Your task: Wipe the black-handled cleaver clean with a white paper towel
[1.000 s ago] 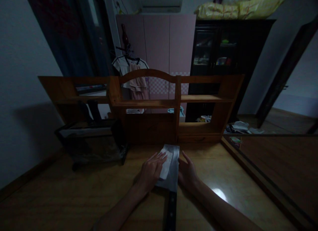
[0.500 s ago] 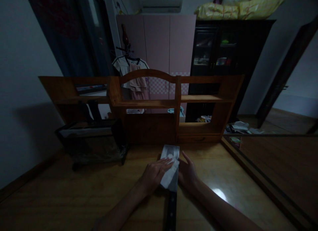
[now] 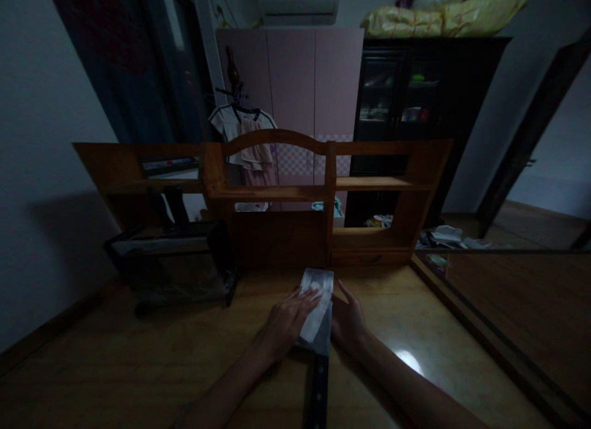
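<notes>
On the wooden tabletop (image 3: 207, 361): a broad-bladed cleaver (image 3: 325, 330) is laid flat in the middle, its blade pointed away and its black handle (image 3: 319, 386) turned towards the person and cut off by the lower edge of the view.
Weight and stiffness: a rigid, fairly heavy tool is to be expected, with much of the load carried in the wide blade.
Blade surface: smooth metal is suggested by the dull sheen; it may be slippery under the fingers, especially if damp.
Edges: the right edge is set in line with the handle, so the spine is probably there and the sharp edge on the left, though no bevel can be made out.
Where to hold: the riveted handle is best gripped for lifting; for steadying, only the spine side should be touched.
White cloth or paper (image 3: 314, 324): it is spread on the blade; soft, light and easily creased, it is best held down under flat fingers.
Left hand (image 3: 290, 318): it is laid open over the white sheet, fingers stretched.
Right hand (image 3: 349, 321): it is held half-curled at the blade's right edge, thumb raised; whether the edge is gripped cannot be told.
Knife holder (image 3: 170, 269): it is stood to the left, well apart, with dark handles (image 3: 175, 204) above it.
</notes>
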A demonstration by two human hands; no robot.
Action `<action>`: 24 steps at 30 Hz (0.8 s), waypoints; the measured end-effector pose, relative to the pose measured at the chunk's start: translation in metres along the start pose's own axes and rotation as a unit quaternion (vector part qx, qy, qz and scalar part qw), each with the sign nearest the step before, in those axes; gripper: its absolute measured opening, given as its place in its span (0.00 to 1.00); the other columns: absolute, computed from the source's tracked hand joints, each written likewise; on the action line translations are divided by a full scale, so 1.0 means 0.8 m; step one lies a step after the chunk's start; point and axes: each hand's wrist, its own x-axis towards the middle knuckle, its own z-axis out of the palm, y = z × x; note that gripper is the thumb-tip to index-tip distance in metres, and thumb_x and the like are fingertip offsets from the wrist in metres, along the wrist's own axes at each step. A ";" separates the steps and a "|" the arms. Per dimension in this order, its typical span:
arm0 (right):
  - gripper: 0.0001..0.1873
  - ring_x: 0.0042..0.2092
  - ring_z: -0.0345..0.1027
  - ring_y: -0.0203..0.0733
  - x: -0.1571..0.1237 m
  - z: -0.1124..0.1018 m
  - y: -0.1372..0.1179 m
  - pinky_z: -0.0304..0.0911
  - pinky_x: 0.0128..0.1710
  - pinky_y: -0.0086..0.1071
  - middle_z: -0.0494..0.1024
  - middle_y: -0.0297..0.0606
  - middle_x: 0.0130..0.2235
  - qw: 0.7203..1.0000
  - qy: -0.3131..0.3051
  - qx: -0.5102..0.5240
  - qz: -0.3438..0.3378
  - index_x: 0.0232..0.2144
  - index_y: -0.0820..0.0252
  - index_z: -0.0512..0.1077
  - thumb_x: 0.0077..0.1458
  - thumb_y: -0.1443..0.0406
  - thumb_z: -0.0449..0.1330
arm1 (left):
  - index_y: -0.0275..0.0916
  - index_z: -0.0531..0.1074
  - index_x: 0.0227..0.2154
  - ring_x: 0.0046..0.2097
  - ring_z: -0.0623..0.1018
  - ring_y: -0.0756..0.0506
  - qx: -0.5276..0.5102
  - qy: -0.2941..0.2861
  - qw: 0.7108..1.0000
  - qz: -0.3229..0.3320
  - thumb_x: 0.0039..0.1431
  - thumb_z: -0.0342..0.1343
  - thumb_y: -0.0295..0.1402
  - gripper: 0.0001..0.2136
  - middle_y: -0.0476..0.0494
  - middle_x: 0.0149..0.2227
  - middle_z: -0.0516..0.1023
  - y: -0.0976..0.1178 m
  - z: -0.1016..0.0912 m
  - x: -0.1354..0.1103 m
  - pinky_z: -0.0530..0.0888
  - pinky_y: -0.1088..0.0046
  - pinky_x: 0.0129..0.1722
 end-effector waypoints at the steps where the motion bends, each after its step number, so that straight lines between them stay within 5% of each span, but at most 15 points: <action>1: 0.20 0.43 0.75 0.51 0.000 0.000 0.000 0.68 0.45 0.45 0.81 0.48 0.37 1.000 0.007 0.000 0.001 0.42 0.67 0.73 0.60 0.55 0.54 | 0.49 0.61 0.61 0.65 0.60 0.48 0.000 0.006 1.000 -0.007 0.70 0.36 0.30 0.21 0.53 0.64 0.61 -0.001 0.000 0.000 0.56 0.59 0.67; 11: 0.18 0.42 0.75 0.50 -0.001 0.002 -0.001 0.69 0.43 0.43 0.80 0.46 0.34 0.999 0.037 0.013 0.004 0.38 0.66 0.73 0.60 0.55 0.54 | 0.49 0.65 0.59 0.63 0.64 0.48 0.018 0.067 0.996 -0.057 0.70 0.38 0.32 0.20 0.54 0.61 0.66 -0.009 0.004 -0.003 0.60 0.60 0.65; 24: 0.18 0.41 0.75 0.50 -0.001 0.000 -0.001 0.69 0.43 0.43 0.80 0.44 0.31 0.999 0.033 0.001 0.001 0.38 0.65 0.73 0.60 0.54 0.54 | 0.50 0.66 0.58 0.63 0.64 0.48 0.012 0.073 0.996 -0.058 0.70 0.38 0.31 0.20 0.54 0.61 0.66 -0.009 0.004 -0.002 0.62 0.60 0.64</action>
